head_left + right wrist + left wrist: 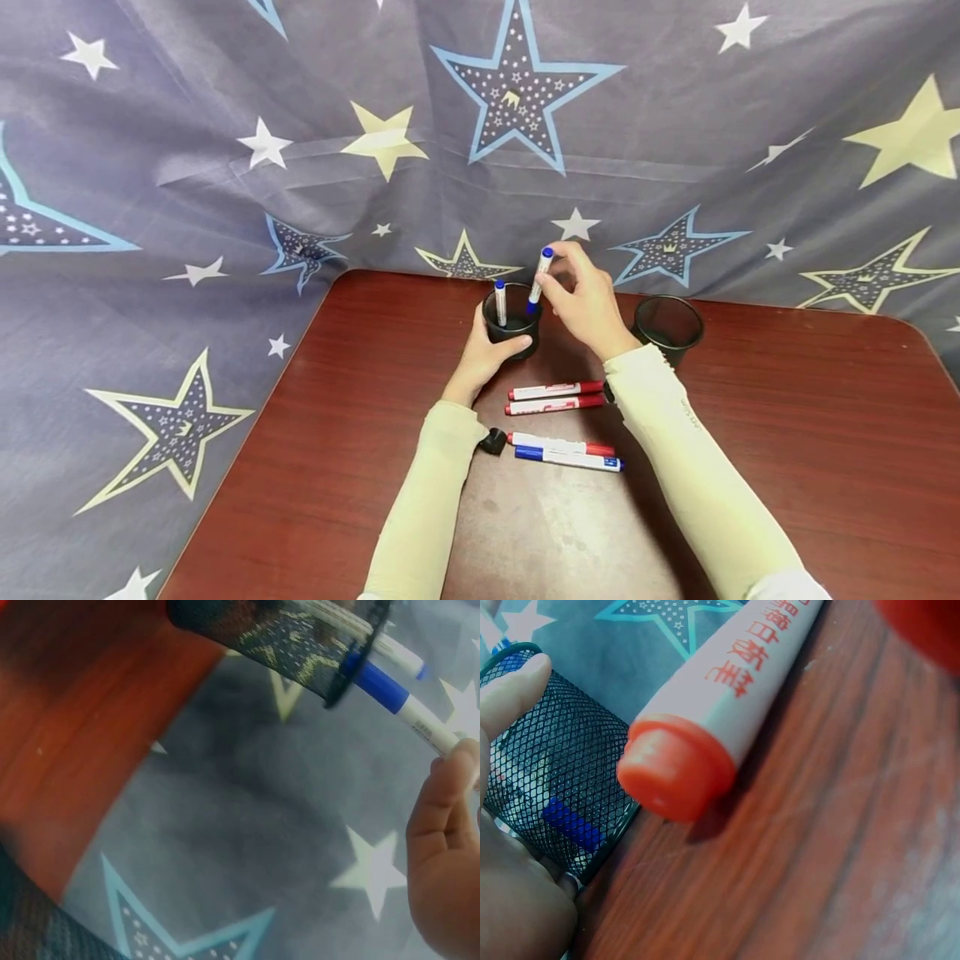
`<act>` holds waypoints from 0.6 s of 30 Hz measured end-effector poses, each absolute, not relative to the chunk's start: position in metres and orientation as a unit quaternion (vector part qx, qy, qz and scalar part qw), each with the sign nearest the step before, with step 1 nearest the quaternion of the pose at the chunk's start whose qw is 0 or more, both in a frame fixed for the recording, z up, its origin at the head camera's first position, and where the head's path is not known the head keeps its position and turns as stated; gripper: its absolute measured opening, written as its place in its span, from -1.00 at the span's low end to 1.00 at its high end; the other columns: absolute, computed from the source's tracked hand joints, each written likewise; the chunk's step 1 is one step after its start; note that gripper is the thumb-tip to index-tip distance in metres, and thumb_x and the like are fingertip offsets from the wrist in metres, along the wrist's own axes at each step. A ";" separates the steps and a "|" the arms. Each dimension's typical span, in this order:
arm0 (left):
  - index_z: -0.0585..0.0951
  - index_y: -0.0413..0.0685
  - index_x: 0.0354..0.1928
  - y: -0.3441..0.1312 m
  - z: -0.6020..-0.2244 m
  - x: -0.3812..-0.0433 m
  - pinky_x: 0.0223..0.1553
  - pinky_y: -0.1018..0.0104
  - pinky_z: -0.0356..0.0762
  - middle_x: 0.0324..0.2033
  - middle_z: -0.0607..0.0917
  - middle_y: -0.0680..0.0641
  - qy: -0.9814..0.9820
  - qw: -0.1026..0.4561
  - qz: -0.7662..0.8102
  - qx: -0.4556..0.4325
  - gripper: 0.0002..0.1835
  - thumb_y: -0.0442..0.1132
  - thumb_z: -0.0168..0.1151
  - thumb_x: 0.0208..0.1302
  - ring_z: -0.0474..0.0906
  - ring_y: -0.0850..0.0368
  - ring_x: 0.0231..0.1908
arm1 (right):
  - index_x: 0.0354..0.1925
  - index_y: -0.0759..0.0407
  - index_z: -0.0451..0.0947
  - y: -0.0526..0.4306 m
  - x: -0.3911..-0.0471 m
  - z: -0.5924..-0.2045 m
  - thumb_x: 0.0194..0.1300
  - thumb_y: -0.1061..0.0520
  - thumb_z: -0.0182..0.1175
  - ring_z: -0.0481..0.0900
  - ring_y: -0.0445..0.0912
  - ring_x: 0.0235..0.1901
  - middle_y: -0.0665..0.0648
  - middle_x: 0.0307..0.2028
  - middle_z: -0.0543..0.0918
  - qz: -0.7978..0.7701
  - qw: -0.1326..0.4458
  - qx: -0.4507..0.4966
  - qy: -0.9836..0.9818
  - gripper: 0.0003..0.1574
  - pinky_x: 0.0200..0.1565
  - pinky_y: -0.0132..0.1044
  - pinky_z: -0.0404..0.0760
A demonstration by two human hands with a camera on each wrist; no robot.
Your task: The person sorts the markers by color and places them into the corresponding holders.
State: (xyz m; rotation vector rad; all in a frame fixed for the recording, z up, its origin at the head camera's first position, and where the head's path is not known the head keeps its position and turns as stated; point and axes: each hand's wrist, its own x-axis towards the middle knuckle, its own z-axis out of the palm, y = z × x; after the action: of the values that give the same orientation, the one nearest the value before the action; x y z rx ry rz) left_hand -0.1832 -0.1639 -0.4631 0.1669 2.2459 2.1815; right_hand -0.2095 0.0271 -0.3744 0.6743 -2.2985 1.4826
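My left hand (483, 354) grips a black mesh pen cup (562, 757) round its side, with the thumb across the near face. One blue-and-white marker (501, 304) stands inside the cup, its blue end up. Between thumb and fingers, my right hand (588, 304) pinches a second blue marker (424, 724), tilted, its blue cap pointing down at the cup's rim. In the right wrist view that cap is at the mouth of the cup (277, 637).
Red markers (555, 390) lie in front of the cup, with a blue marker (568, 459) nearest me. Another black mesh cup (669, 323) stands to the right, beside my right wrist. A star-patterned cloth (390, 192) hangs behind the brown table (300, 433).
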 end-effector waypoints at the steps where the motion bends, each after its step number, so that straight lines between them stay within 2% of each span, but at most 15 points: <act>1: 0.08 -0.16 0.53 -0.164 -0.463 -0.183 0.33 0.15 0.23 0.36 0.36 -0.27 0.716 0.004 0.696 0.054 0.01 -0.33 0.50 0.14 0.31 -0.15 0.32 | 0.15 0.13 0.48 0.025 -0.211 -0.377 0.39 0.17 0.29 0.55 -0.13 -0.66 0.07 -0.29 0.74 0.521 0.155 0.236 -0.806 -0.60 -0.59 -0.31 0.54; 5: 0.07 -0.16 0.53 -0.165 -0.463 -0.184 0.34 0.15 0.22 0.37 0.34 -0.27 0.716 0.007 0.696 0.056 0.02 -0.33 0.50 0.14 0.28 -0.17 0.34 | 0.12 0.10 0.48 0.018 -0.216 -0.389 0.39 0.18 0.29 0.55 -0.12 -0.67 0.08 -0.28 0.74 0.509 0.142 0.239 -0.815 -0.63 -0.59 -0.25 0.57; 11: 0.04 -0.20 0.54 -0.166 -0.463 -0.184 0.33 0.18 0.24 0.41 0.29 -0.25 0.714 0.009 0.697 0.065 0.02 -0.36 0.48 0.15 0.29 -0.03 0.32 | 0.09 0.11 0.49 0.009 -0.222 -0.405 0.37 0.17 0.31 0.58 -0.07 -0.46 0.11 -0.24 0.75 0.467 0.152 0.255 -0.832 -0.64 -0.36 -0.18 0.51; 18: 0.05 -0.18 0.54 -0.166 -0.470 -0.187 0.33 0.18 0.25 0.40 0.30 -0.26 0.705 0.006 0.706 0.066 0.02 -0.37 0.48 0.14 0.32 -0.03 0.30 | 0.10 0.09 0.48 0.004 -0.226 -0.417 0.37 0.13 0.32 0.60 -0.03 -0.37 0.10 -0.23 0.76 0.441 0.135 0.244 -0.853 -0.62 -0.29 -0.14 0.50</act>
State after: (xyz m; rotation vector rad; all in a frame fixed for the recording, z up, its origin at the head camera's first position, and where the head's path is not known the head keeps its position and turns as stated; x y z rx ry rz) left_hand -0.1872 -0.1660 -0.4698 0.2065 2.2063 2.2089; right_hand -0.2257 0.0041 -0.4169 0.7060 -2.4719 1.2794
